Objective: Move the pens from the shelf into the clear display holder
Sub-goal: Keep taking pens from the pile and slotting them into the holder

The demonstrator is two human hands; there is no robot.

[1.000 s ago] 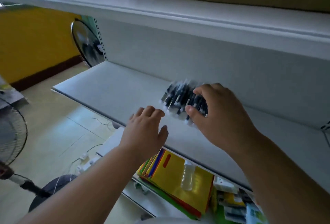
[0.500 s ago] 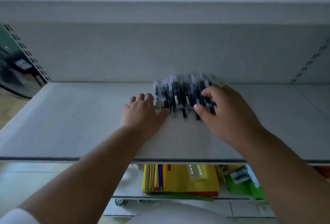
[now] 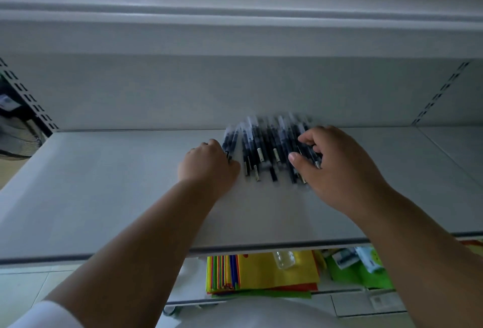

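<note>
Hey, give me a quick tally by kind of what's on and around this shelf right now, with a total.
Heap of dark pens with clear caps on the white shelf: 1 heap, pens too blurred to count
Hands at the heap: 2, left hand and right hand
Clear plastic bottle below: 1
Stack of bright coloured folders below: 1
Total: 5

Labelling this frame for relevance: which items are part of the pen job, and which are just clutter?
Job:
pens, heaped on the shelf
left hand, at the heap's left edge
right hand, fingers curled over its right side

Lying about:
coloured folders
plastic bottle
fan

Display holder: not in view.
</note>
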